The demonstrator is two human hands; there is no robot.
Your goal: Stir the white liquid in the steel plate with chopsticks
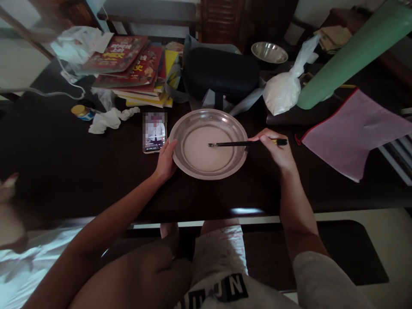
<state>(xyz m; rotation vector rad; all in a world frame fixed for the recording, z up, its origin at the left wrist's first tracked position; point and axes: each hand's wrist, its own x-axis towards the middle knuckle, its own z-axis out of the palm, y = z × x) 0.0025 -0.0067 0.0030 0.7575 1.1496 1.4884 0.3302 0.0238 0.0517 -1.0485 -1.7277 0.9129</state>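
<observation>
A wide metal basin (209, 174) stands on the dark table, with a whitish, smooth-looking content (202, 156) in its bottom. My left hand (165, 161) is closed on the basin's left rim, thumb on top and the other fingers mostly hidden. Between the fingers of my right hand (277, 150) is a pair of dark chopsticks (236, 143), held nearly level over the right rim. Their tips reach the middle of the basin and touch or hover just above the whitish content; which of the two I cannot tell. A lit phone (154, 133) lies just left of the basin.
Behind the basin are a black case (220, 73) and stacked books (128, 64). A tied bag of white powder (282, 92), a green cylinder (350, 58) and a pink mesh pouch (347, 133) are right. Crumpled tissue (107, 120) and a small jar (83, 113) lie left. Another person's arm (11, 219) shows far left.
</observation>
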